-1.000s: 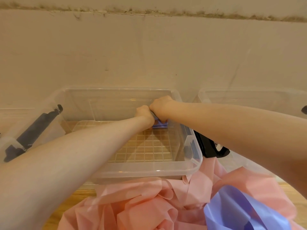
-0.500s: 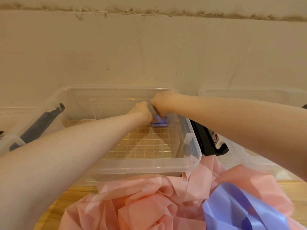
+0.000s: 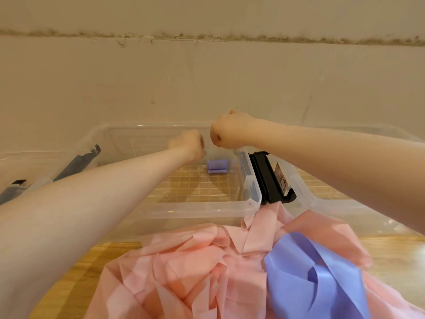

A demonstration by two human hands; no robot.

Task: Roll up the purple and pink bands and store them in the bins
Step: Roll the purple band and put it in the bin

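A small rolled purple band [image 3: 217, 166] lies on the floor of the clear left bin [image 3: 197, 209], near its far right corner. My left hand [image 3: 189, 143] hovers above it, fingers curled, holding nothing. My right hand [image 3: 226, 133] hangs a little higher over the bin's right rim, also curled and empty. Neither hand touches the roll. Close to me, a heap of loose pink bands [image 3: 188, 268] covers the wooden table, with a loose purple band [image 3: 305, 270] lying on its right side.
A second clear bin [image 3: 326, 203] stands to the right, its black latch [image 3: 271, 180] between the two bins. A grey latch [image 3: 78, 161] hangs on the left bin's left side. A beige wall rises right behind the bins. Wooden tabletop [image 3: 69, 279] shows at the lower left.
Both hands held the purple roll down in the bin; they have let it go and lifted up. The roll now lies alone on the bin floor.
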